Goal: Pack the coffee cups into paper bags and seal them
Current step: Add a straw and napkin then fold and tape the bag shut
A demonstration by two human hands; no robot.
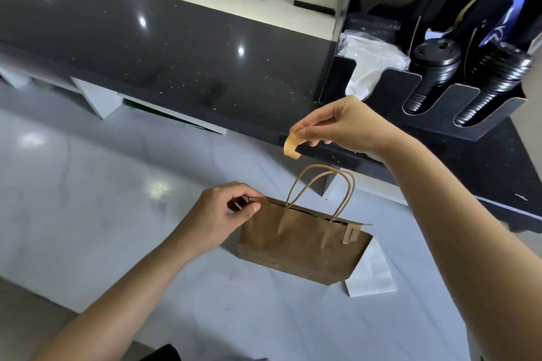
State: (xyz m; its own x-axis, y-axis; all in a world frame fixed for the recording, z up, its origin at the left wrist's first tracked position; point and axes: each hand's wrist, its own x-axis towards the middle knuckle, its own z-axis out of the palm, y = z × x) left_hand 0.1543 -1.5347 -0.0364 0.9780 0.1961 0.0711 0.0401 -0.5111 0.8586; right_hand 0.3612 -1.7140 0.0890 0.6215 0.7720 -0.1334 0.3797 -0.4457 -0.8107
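A brown paper bag (302, 246) with twisted paper handles stands upright on the pale marble counter (117, 199). A small tan sticker (349, 234) folds over its top edge at the right. My left hand (223, 214) pinches the bag's top left corner, holding the two sides together. Above the bag, my right hand (337, 126) pinches a curled tan sticker strip (292, 142) between thumb and fingers. The bag's inside is hidden, so no coffee cup shows.
A white paper sheet (372, 269) lies behind the bag at the right. On the raised black counter (176, 47) stands a black organiser (425, 79) with stacked black lids (434, 67), a plastic-wrapped white packet and paper sleeves.
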